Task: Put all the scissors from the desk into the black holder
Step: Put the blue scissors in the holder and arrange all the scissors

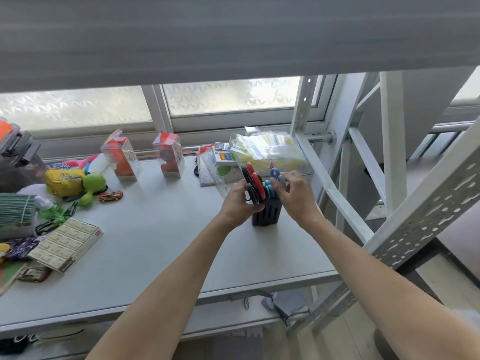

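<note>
The black holder [268, 214] stands upright on the white desk [161, 229], right of centre. Teal-handled scissors [270, 189] sit inside it. My left hand [237, 203] grips red-and-black-handled scissors [253, 179] at the holder's left side, with their handles above its rim. My right hand [293, 194] holds blue-handled scissors [276, 175] at the holder's right side. The blades of both pairs are hidden by my hands and the holder.
Clear toy boxes [122, 157] [168, 154], a yellow pouch [65, 180], a green toy [91, 188], a toy car [110, 196] and a flat carton [67, 242] lie to the left. A bin of plastic bags [270, 149] stands behind the holder. A metal rack frame [389, 229] rises on the right.
</note>
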